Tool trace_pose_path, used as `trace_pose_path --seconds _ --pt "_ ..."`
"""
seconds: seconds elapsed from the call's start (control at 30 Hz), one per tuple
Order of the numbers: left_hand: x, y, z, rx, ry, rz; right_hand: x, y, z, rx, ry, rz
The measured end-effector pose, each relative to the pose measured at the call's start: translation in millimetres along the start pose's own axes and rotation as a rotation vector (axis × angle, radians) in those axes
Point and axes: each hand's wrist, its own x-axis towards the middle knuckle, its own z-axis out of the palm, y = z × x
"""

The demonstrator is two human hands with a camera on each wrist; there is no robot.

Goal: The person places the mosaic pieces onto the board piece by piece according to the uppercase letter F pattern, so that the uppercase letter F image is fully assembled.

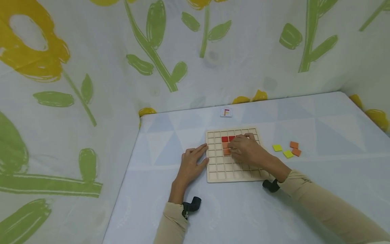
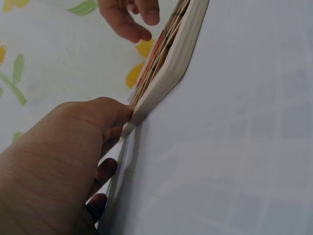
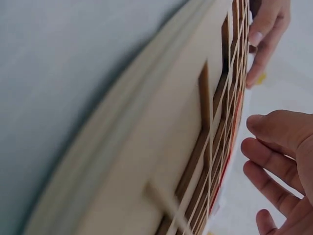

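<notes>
A wooden grid board (image 1: 216,175) lies on the table, with red tiles (image 1: 224,139) and orange tiles (image 1: 226,151) set in its squares. My left hand (image 1: 191,163) rests against the board's left edge, fingers extended; the left wrist view has its thumb touching the rim. Over the tiles hovers my right hand (image 1: 247,149), hiding part of the grid. In the right wrist view the fingers (image 3: 271,159) of that hand are loosely bent above the board, and no tile shows between them.
To the right of the board lie loose yellow tiles (image 1: 277,147) and loose orange tiles (image 1: 294,145). A small card (image 1: 226,112) with a coloured grid pattern sits behind the board. Flower-printed cloth (image 1: 243,61) rises beyond the table's back edge.
</notes>
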Motion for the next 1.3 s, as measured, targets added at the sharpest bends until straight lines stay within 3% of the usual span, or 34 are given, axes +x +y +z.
trace_pose_path --seconds 0.27,0.53,0.8,1.07,1.3 --pt "1.8 -0.4 0.5 0.009 -0.013 -0.013 -27.8 17.2 -15.6 -0.023 0.055 0.039" --pt "1.1 -1.7 1.7 0.006 -0.015 -0.049 -60.7 38.1 -28.8 -0.013 0.028 0.132" --pt "1.1 -0.7 5.3 0.007 -0.011 -0.044 -92.0 55.7 -42.0 -0.048 0.074 0.18" --pt "0.5 -2.4 5.7 -0.003 -0.016 -0.048 -111.6 67.3 -47.9 -0.059 0.083 0.237" --pt "0.5 -1.7 6.3 -0.002 0.0 -0.031 -121.2 77.0 -54.4 -0.051 0.023 0.359"
